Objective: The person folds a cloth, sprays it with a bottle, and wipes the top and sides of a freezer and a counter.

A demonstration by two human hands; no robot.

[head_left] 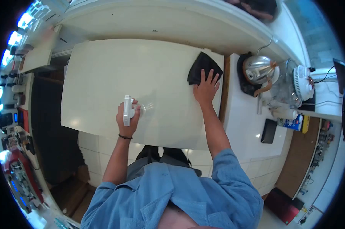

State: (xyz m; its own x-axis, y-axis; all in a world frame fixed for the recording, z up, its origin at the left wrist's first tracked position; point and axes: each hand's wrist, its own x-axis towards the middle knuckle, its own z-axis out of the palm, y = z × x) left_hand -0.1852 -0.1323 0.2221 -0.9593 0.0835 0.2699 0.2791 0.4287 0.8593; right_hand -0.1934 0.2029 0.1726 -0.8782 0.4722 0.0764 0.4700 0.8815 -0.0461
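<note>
A spray bottle with a white trigger head (127, 110) and a clear body is in my left hand (122, 121), closed around it over the front left part of the white table (104, 68). My right hand (206, 89) lies on a black cloth (203, 65) near the table's back right corner, its fingers spread out flat. The cloth is folded into a rough pad and rests on the tabletop.
Right of the table, a white counter (241, 129) carries a steel kettle (256, 70) with a wooden handle, a glass vessel (287, 89) and a dark flat object (269, 131). A dark opening (54, 126) is at the left. Another person's arm (256, 9) shows at the top.
</note>
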